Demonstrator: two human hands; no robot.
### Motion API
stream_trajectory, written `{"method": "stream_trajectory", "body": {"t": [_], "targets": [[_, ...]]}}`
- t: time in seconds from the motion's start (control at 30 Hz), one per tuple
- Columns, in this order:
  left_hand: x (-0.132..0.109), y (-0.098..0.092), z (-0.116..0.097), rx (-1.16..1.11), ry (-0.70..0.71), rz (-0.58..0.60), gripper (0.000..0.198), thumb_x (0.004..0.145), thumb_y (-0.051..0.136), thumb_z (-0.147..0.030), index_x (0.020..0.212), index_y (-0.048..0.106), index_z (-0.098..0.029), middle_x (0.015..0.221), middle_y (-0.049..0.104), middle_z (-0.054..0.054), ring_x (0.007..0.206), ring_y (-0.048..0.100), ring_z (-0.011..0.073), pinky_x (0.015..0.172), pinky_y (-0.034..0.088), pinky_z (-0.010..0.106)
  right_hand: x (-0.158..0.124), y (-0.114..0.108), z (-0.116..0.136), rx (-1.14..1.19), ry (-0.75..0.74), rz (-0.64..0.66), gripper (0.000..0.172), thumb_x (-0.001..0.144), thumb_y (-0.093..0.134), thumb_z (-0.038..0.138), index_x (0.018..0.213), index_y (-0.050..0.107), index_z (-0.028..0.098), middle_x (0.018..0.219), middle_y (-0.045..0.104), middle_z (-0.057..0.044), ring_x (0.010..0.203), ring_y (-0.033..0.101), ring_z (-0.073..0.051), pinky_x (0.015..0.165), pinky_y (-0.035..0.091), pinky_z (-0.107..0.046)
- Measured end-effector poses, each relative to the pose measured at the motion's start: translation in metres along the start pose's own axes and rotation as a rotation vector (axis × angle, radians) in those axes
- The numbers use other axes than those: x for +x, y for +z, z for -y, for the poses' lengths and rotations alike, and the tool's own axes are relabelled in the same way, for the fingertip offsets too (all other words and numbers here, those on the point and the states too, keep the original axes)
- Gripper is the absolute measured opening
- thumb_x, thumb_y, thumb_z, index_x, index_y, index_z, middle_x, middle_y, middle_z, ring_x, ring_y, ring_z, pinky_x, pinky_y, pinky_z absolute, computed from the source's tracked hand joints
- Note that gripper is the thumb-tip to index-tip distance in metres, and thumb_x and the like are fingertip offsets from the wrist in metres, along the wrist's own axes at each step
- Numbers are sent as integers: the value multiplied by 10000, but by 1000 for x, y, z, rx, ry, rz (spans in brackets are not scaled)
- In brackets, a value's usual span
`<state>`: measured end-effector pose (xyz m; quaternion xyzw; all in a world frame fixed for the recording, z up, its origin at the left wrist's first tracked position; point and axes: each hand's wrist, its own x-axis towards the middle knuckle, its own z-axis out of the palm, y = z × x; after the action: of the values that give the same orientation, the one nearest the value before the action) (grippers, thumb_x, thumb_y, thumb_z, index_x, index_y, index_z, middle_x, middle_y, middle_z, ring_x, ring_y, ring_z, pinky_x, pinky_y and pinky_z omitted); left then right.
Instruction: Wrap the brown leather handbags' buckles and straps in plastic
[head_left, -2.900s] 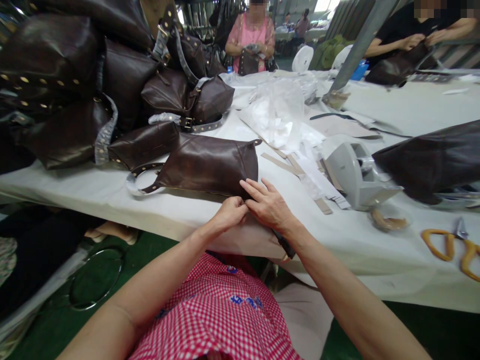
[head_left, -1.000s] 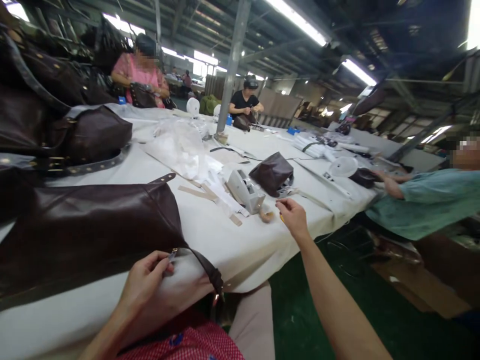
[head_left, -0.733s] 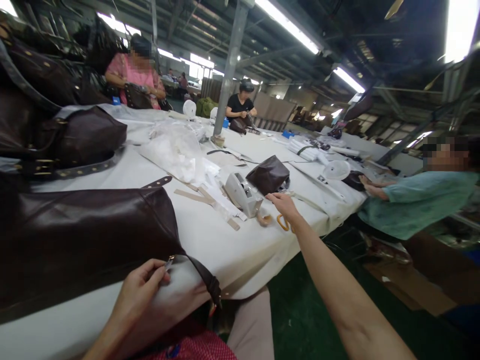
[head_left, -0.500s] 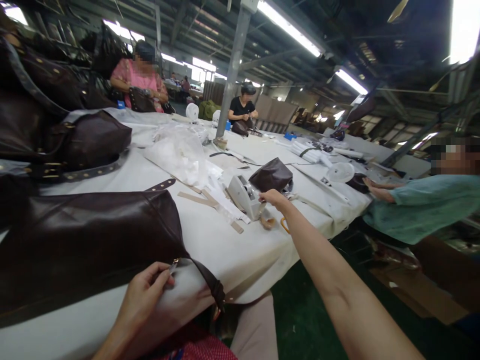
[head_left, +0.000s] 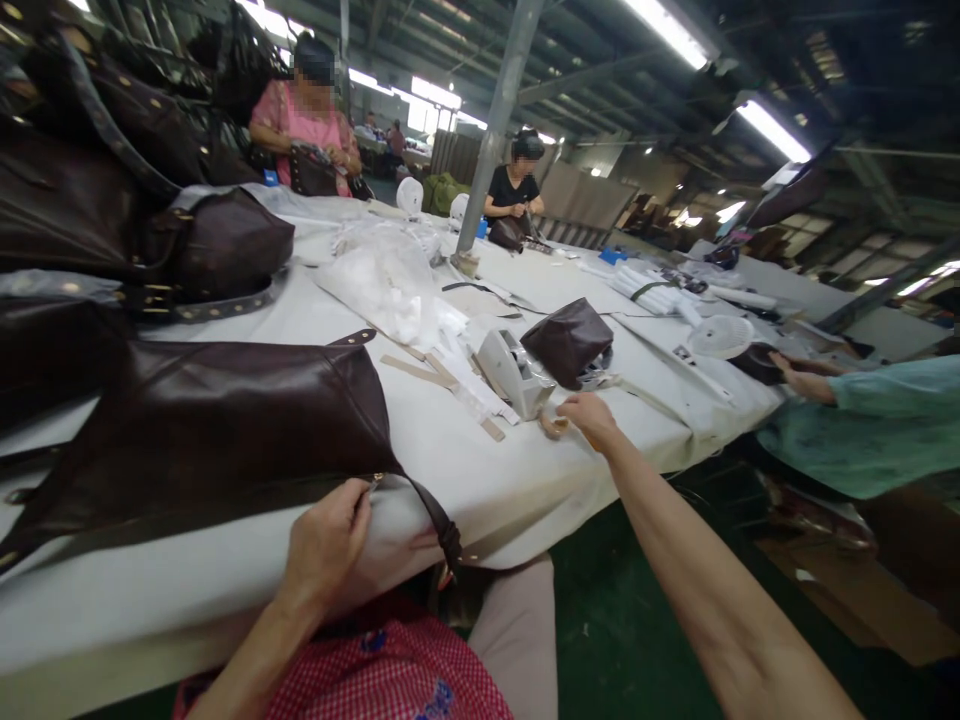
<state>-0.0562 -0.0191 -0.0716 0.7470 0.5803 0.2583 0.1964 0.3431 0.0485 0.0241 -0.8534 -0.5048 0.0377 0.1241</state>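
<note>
A dark brown leather bag point(head_left: 255, 430) lies on its side on the white-covered table in front of me. At its near right corner my left hand point(head_left: 330, 535) is closed, pinching the zipper pull point(head_left: 376, 481). A knotted leather strap point(head_left: 442, 525) hangs from that corner over the table edge. Reaching forward, my right hand point(head_left: 589, 415) has its fingers curled together just right of the grey tape dispenser point(head_left: 516, 372). Beside these fingertips lies a small tan roll of tape point(head_left: 554, 427). What the right fingers hold, if anything, is too small to make out.
Brown bags point(head_left: 217, 240) are piled at the left. A small brown leather bag point(head_left: 570, 342) stands behind the dispenser, near clear plastic wrap point(head_left: 382, 290) and cardboard strips point(head_left: 420, 370). A metal post point(head_left: 499, 130) rises from the table. Co-workers sit around, one in a green top point(head_left: 892, 420) at right.
My right hand has moved from the front of the tape dispenser to beside the tape roll, over where an orange handle showed. The left hand stays at the bag's corner, fingers more closed.
</note>
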Motion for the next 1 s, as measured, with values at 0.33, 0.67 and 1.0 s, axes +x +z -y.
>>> {"method": "stream_trajectory", "body": {"t": [0.33, 0.67, 1.0], "targets": [[-11, 11, 9, 510, 362, -168, 184, 945, 472, -157, 898, 648, -181, 717, 652, 29, 622, 611, 165, 526, 354, 274, -140, 22, 132, 1026, -124, 902, 252, 624, 724, 370, 682, 667, 131, 511, 408, 64, 468, 311, -55, 452, 202, -213], [-14, 6, 11, 464, 564, -354, 223, 989, 418, -154, 840, 583, -170, 641, 576, 6, 552, 550, 151, 508, 329, 283, -166, 82, 178, 629, -248, 789, 250, 840, 513, 221, 618, 615, 165, 459, 544, 38, 396, 445, -79, 433, 314, -204], [-11, 5, 11, 391, 627, -389, 327, 1025, 326, -203, 807, 568, -178, 616, 566, 1, 539, 538, 146, 530, 351, 287, -174, 88, 182, 393, -394, 647, 369, 862, 491, 254, 516, 597, 180, 464, 607, -24, 467, 567, -116, 516, 383, -208]]}}
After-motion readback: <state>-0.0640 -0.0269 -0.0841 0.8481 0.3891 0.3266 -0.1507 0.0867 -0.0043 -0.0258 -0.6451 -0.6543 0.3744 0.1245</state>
